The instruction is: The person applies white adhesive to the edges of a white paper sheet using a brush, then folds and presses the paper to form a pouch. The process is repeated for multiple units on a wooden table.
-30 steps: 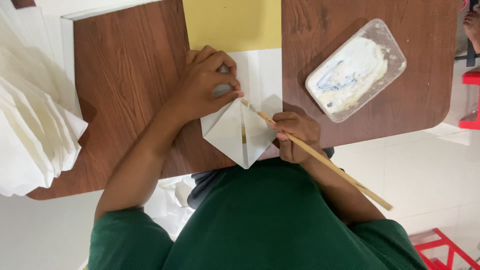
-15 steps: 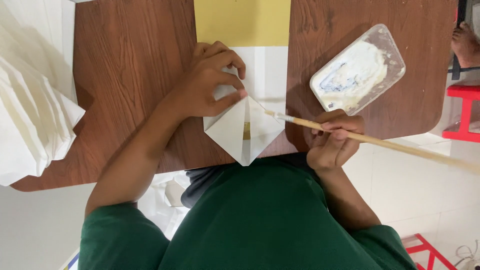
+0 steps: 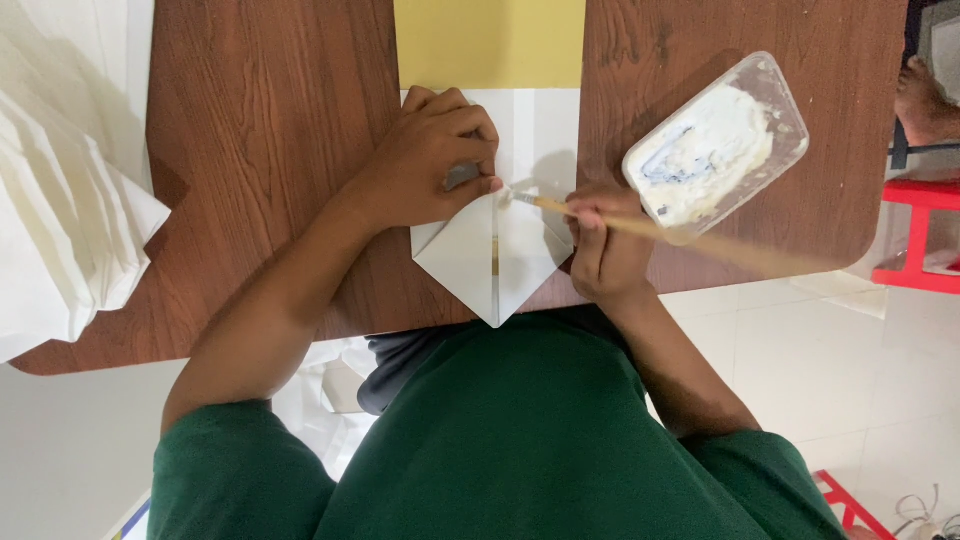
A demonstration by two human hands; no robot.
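A white paper folded to a point (image 3: pixel 490 255) lies on the brown wooden table (image 3: pixel 280 120), its tip toward me. My left hand (image 3: pixel 430 165) presses down on the paper's upper left flap. My right hand (image 3: pixel 600 245) grips a thin wooden stick brush (image 3: pixel 640 228); its tip touches the paper near my left fingertips. A clear plastic tub of white paste (image 3: pixel 715 150) stands just right of my right hand.
A yellow sheet (image 3: pixel 490 42) lies at the far edge under the white paper. A stack of folded white papers (image 3: pixel 60 200) sits at the table's left. A red stool (image 3: pixel 920 235) stands on the tiled floor at right, with another person's foot (image 3: pixel 925 100) above it.
My right hand has swung the stick from pointing low right to nearly level, and its tip has slid up the paper toward my left fingers. The left hand stays put.
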